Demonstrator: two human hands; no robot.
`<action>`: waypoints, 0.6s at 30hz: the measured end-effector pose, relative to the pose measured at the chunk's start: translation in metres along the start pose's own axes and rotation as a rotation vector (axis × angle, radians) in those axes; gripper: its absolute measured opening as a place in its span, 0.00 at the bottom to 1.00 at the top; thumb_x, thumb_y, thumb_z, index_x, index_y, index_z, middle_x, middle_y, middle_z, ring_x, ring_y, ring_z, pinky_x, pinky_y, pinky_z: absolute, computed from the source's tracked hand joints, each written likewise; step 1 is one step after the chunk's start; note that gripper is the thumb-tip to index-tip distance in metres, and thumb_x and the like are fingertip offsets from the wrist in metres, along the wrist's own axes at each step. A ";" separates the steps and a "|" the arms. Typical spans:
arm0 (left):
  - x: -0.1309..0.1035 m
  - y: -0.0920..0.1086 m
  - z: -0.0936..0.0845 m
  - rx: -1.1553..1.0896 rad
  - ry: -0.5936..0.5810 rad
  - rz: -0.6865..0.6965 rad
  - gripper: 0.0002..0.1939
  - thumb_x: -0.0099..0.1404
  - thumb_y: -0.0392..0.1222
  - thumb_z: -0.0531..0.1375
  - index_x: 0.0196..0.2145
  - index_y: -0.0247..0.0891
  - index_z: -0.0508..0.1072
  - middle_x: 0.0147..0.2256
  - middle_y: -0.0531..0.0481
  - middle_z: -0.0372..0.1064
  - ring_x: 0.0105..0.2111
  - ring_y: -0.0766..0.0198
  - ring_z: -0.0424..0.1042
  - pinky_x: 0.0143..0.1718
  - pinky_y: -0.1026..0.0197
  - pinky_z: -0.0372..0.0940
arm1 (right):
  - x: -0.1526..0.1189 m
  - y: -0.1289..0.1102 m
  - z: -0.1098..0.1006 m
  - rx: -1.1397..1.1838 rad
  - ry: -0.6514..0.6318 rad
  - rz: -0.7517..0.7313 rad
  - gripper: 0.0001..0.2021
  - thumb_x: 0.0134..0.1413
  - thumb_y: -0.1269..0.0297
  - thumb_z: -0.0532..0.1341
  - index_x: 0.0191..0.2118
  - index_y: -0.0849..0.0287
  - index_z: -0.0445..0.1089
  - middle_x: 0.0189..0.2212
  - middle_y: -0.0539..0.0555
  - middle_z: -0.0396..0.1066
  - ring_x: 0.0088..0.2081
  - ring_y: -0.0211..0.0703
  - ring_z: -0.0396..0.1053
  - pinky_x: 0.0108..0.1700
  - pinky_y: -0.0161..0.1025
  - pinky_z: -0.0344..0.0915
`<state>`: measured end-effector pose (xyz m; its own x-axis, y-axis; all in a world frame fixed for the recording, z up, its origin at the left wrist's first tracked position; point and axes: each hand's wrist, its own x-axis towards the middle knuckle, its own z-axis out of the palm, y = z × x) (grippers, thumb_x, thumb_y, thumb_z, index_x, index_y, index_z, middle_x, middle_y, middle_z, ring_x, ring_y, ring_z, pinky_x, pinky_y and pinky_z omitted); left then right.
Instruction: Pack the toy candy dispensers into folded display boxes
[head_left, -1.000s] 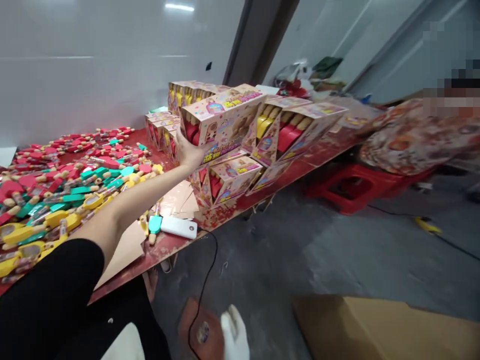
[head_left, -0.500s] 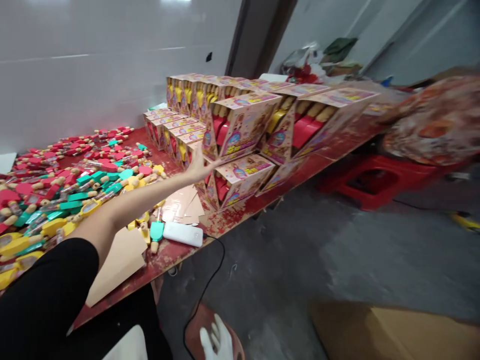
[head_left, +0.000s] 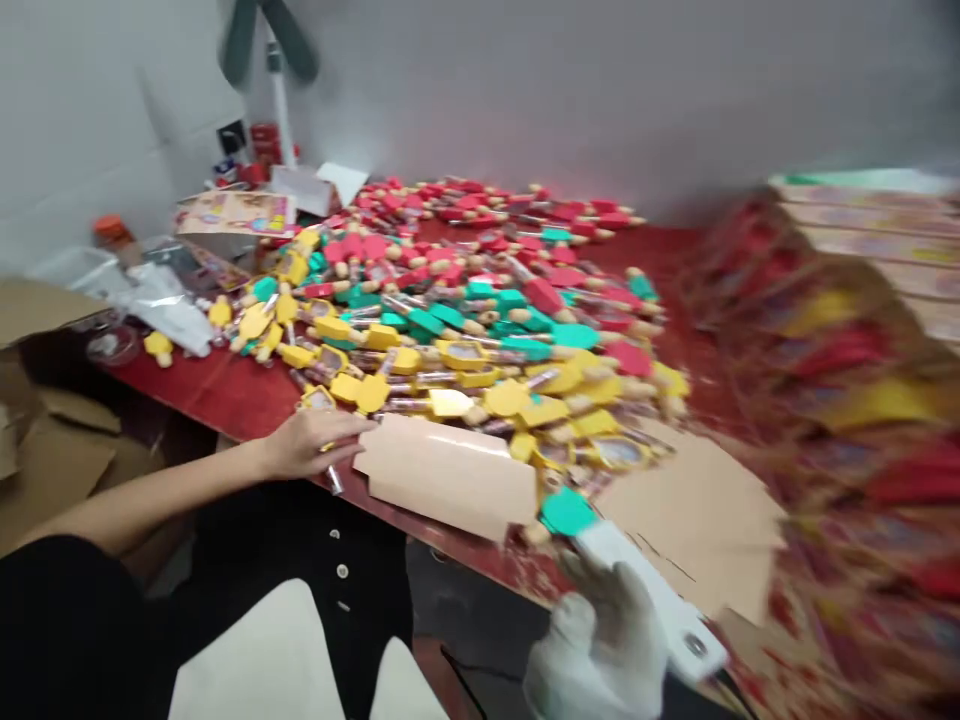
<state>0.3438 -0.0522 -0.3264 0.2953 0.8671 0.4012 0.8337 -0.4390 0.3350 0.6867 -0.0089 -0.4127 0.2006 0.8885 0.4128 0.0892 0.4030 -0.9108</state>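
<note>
My bare left hand (head_left: 319, 443) lies at the table's near edge, fingers stretched to the left end of a pale flat cardboard piece (head_left: 450, 475). Below its fingers, a slim item with a clear tube (head_left: 333, 480) pokes out over the edge. My right hand (head_left: 600, 640), in a whitish glove and blurred, hovers by a white oblong device (head_left: 652, 590) with a cable. Its fingers look loosely bent and apart, with nothing visible in them. A green paddle-shaped piece (head_left: 568, 512) with a wooden-looking knob lies between the cardboard and the device.
A wide heap of yellow, green and red paddle-shaped pieces (head_left: 450, 320) covers the red table (head_left: 187, 395). Blurred filled display boxes (head_left: 847, 400) line the right side. More pale cardboard (head_left: 697, 500) lies near them. A fan (head_left: 274, 60) and plastic bags (head_left: 169, 305) stand at back left.
The view has swung left. My left hand has come away from the stacked display boxes to the pale cardboard. My gloved right hand has risen from low over the floor toward the white device.
</note>
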 end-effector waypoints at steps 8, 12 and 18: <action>-0.158 -0.117 -0.073 0.118 0.560 -0.869 0.21 0.71 0.50 0.60 0.54 0.34 0.76 0.54 0.40 0.76 0.55 0.51 0.76 0.61 0.47 0.70 | 0.003 0.001 0.174 -0.118 -0.699 -0.394 0.20 0.65 0.62 0.61 0.60 0.62 0.69 0.50 0.64 0.75 0.50 0.52 0.76 0.54 0.52 0.74; -0.086 -0.264 -0.117 0.123 0.777 -1.006 0.30 0.69 0.41 0.62 0.64 0.25 0.62 0.66 0.27 0.59 0.67 0.45 0.61 0.68 0.42 0.59 | -0.025 -0.018 0.213 -0.192 -0.777 -0.538 0.21 0.67 0.62 0.60 0.63 0.61 0.66 0.53 0.64 0.74 0.54 0.51 0.74 0.55 0.48 0.74; 0.006 -0.383 -0.171 0.192 1.008 -0.925 0.36 0.67 0.35 0.65 0.65 0.21 0.55 0.69 0.31 0.53 0.68 0.60 0.56 0.73 0.44 0.47 | -0.015 -0.003 0.171 -0.583 -0.775 -0.549 0.23 0.69 0.56 0.58 0.63 0.62 0.66 0.52 0.64 0.75 0.49 0.52 0.76 0.48 0.43 0.73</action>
<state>-0.0531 0.0806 -0.3066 -0.7888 0.2428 0.5647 0.6147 0.3081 0.7261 0.5163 0.0143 -0.4154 -0.6518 0.5997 0.4642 0.4639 0.7995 -0.3815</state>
